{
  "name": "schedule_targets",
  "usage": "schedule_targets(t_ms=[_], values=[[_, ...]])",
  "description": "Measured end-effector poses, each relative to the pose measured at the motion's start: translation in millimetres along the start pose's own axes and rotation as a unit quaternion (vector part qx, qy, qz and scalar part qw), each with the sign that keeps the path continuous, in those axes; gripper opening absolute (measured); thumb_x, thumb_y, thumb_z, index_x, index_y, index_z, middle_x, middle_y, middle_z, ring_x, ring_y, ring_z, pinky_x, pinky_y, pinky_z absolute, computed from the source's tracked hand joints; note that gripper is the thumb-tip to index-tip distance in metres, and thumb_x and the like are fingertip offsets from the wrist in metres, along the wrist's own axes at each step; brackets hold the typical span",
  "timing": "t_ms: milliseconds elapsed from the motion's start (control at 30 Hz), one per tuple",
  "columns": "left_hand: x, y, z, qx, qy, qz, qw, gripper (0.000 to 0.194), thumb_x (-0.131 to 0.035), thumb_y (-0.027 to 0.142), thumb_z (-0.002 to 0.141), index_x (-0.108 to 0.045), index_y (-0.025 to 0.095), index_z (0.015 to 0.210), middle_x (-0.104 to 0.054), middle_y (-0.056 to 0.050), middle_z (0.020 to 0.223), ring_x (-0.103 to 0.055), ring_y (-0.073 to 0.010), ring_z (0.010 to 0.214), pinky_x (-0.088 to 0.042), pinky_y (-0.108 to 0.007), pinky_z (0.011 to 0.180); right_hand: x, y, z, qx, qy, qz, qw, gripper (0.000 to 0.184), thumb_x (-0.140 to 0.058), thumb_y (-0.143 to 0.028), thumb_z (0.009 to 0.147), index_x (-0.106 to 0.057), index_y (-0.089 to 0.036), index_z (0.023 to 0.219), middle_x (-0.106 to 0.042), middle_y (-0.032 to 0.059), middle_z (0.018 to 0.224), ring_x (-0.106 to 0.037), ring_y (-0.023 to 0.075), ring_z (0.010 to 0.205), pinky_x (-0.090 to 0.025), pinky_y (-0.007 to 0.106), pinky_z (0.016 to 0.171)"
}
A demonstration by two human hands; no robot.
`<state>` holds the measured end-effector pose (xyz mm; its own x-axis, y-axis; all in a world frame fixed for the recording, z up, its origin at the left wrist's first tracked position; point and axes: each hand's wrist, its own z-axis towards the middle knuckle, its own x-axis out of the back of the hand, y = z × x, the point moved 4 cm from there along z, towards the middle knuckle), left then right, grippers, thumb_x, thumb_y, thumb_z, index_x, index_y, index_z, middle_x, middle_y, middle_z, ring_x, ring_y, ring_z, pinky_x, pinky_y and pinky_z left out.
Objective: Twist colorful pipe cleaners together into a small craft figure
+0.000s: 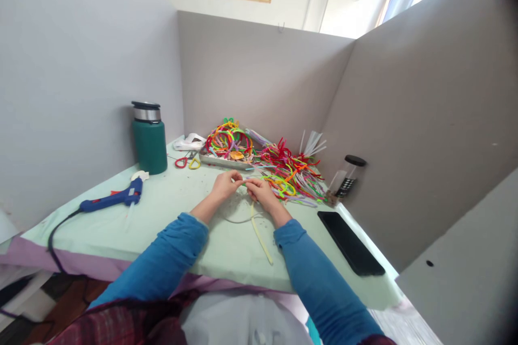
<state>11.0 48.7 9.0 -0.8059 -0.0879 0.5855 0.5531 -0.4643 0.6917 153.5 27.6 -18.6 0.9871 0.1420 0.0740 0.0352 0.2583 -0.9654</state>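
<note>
My left hand [226, 184] and my right hand [261, 192] meet over the middle of the table, fingertips almost touching. Both pinch a thin, short stretch of what looks like pipe cleaner, mostly hidden by the fingers. Just below my right hand a pale yellow pipe cleaner [261, 234] runs toward the table's front edge; I cannot tell whether its upper end is held. A thin grey pipe cleaner [238, 221] curves across the table under my hands. Beyond them is a tangled heap of coloured pipe cleaners [289, 164].
A metal tray [222, 161] holds coloured loops. At left are a green bottle [150, 145], a blue glue gun [113, 198] with a trailing cord, and scissors with red and yellow handles [194, 164]. A black phone [350, 242] and a clear, black-lidded bottle [347, 178] are at right. Grey partitions surround the table.
</note>
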Motion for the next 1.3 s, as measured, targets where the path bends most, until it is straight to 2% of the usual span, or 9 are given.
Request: schedule_targets(t_ms=[300, 567, 733, 1300], values=[[-1.5, -0.1, 0.8, -0.015, -0.008, 0.005, 1.0, 0.013, -0.063, 0.029, 0.075, -0.071, 0.019, 0.08, -0.071, -0.001, 0.077, -0.061, -0.0125, 0.063, -0.045, -0.022, 0.063, -0.5, 2.7, 0.6, 0.004, -0.017, 0.013, 1.0, 0.019, -0.063, -0.036, 0.073, -0.058, -0.018, 0.075, -0.043, -0.0072, 0.051, -0.03, 0.0061, 0.04, -0.02, 0.023, 0.04], [-1.0, 0.1, 1.4, -0.006, -0.012, 0.059, 0.998, 0.019, -0.062, 0.028, 0.077, -0.076, 0.02, 0.087, -0.072, -0.005, 0.093, -0.063, -0.0149, 0.072, -0.046, -0.023, 0.071, 0.5, 4.4, 1.5, -0.003, 0.016, 0.016, 1.0, 0.021, -0.066, -0.038, 0.071, -0.056, -0.018, 0.072, -0.045, -0.0061, 0.051, -0.032, 0.0063, 0.04, -0.02, 0.023, 0.039], [-2.7, 0.1, 2.2, -0.037, -0.015, 0.077, 0.996, 0.02, -0.063, 0.026, 0.077, -0.077, 0.021, 0.09, -0.071, -0.005, 0.095, -0.063, -0.0144, 0.073, -0.045, -0.023, 0.073, 1.8, 5.2, 2.2, -0.001, 0.024, 0.012, 1.0, 0.022, -0.066, -0.038, 0.07, -0.056, -0.018, 0.071, -0.047, -0.0054, 0.052, -0.033, 0.0063, 0.04, -0.021, 0.023, 0.039], [-1.4, 3.8, -0.2, -0.029, -0.014, 0.049, 0.998, 0.024, -0.063, 0.022, 0.076, -0.071, 0.018, 0.099, -0.072, -0.005, 0.093, -0.061, -0.0145, 0.074, -0.045, -0.025, 0.074, 3.4, 2.6, 1.0, 0.013, 0.031, 0.022, 0.999, 0.025, -0.063, -0.041, 0.074, -0.055, -0.018, 0.073, -0.049, -0.0056, 0.053, -0.034, 0.0066, 0.039, -0.02, 0.023, 0.04]])
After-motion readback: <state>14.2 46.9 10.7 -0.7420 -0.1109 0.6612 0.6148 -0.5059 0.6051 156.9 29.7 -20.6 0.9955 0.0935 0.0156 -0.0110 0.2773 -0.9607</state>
